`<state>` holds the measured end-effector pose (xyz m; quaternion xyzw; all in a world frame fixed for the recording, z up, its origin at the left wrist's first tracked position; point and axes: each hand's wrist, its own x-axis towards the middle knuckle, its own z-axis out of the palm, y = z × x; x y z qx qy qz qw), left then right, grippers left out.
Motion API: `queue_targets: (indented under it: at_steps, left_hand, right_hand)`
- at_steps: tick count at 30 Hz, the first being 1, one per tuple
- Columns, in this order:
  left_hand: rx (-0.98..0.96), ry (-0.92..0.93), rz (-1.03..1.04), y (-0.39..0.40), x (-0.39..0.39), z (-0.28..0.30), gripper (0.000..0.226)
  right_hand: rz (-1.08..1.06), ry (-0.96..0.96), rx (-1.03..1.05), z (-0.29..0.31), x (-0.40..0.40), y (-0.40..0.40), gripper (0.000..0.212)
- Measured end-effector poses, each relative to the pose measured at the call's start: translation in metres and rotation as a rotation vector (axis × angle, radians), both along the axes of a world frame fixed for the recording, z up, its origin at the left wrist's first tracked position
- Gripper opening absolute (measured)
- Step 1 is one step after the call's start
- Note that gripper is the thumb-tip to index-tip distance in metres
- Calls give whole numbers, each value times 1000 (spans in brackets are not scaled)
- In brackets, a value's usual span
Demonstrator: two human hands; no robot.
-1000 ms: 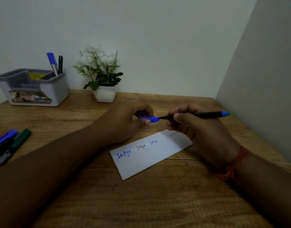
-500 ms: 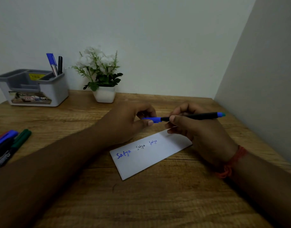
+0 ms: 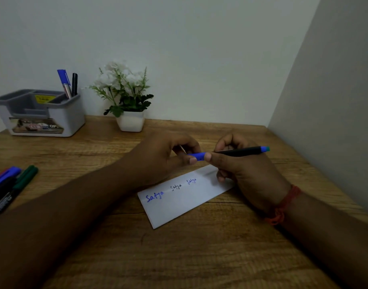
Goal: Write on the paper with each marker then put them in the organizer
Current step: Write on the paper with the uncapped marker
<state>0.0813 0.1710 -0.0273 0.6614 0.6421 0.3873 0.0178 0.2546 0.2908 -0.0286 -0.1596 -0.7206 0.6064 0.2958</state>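
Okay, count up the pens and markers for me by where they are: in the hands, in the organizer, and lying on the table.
Held in the hands: 1, the blue-capped pen
Standing in the organizer: 2, a blue-capped one and a black one
Lying at the table's left edge: about 4 in the marker pile; the frame crops it
Total: about 7

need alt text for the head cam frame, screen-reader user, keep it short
Over a wooden desk, the left hand pinches a blue cap at the tip of a black pen held by the right hand, above a paper slip bearing three handwritten words. A grey organizer holding two pens and a white-flowered potted plant stand at the back; more markers lie at the left edge.
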Motion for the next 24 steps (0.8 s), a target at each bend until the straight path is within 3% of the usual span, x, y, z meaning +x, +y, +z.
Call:
queue_targets:
  at_steps: [7, 14, 17, 20, 24]
  left_hand:
    - [2, -15, 52, 1, 9, 7, 11]
    - [42, 47, 80, 2, 11, 13, 12]
    - [52, 234, 124, -1, 0, 14, 38]
    - [-14, 530, 313, -8, -14, 22, 71]
    - [-156, 668, 552, -12, -22, 34, 89]
  right_hand:
    - [-30, 51, -23, 1, -1, -6, 32]
    - [-94, 107, -23, 5, -6, -10, 17]
    - [-147, 138, -15, 13, -9, -10, 25]
    - [-162, 129, -55, 22, -8, -9, 28]
    - [-94, 20, -50, 30, -12, -15, 25]
